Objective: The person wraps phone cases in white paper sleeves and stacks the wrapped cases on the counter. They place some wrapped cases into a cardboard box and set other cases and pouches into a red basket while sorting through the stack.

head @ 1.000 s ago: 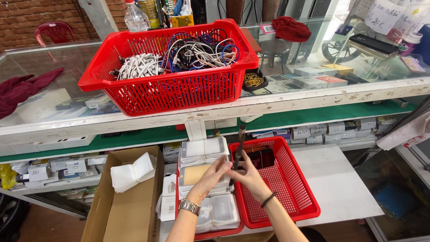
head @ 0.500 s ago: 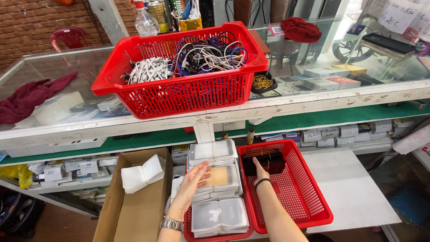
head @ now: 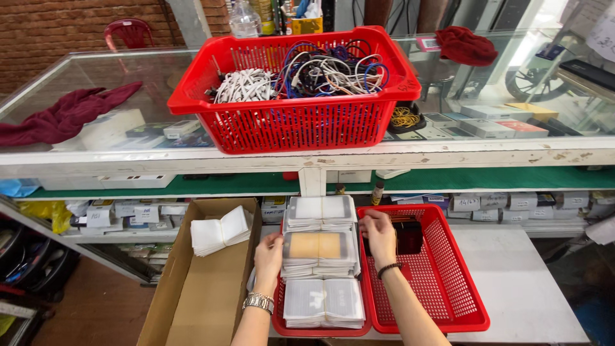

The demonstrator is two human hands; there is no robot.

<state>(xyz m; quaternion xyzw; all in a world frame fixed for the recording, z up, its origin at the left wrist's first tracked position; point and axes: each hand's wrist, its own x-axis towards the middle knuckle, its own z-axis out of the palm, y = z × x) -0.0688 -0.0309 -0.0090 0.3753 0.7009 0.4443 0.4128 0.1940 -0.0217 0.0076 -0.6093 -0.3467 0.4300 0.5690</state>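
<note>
Now both hands clasp the middle stack of clear packets.
Left hand (head: 269,256) and right hand (head: 379,236) grip the packet stack (head: 319,251) in the small red tray (head: 320,330); loose squeeze could spill slippery packets into the cardboard box (head: 198,301).

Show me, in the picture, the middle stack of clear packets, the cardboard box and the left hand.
middle stack of clear packets (head: 318,247), head view, top packet
cardboard box (head: 206,296), head view, inner floor
left hand (head: 269,258), head view, back of hand
</note>
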